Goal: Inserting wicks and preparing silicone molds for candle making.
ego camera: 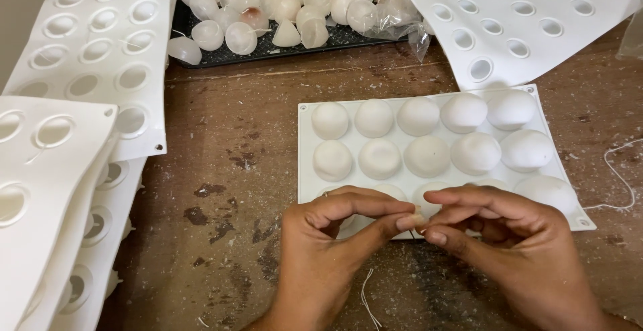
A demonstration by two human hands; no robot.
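Left hand (328, 237) and right hand (509, 234): fingertips pinched together on a small pale piece (419, 218).

Piece sits at the near edge of the white dome mould (439, 100), on the wooden table (228, 170).

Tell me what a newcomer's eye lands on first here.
First, the white dome mould at centre, bumps up, on the worn wooden table. At its near edge the left hand and right hand pinch something small between their fingertips. Behind, a dark tray holds pale half-spheres; empty moulds stack left.
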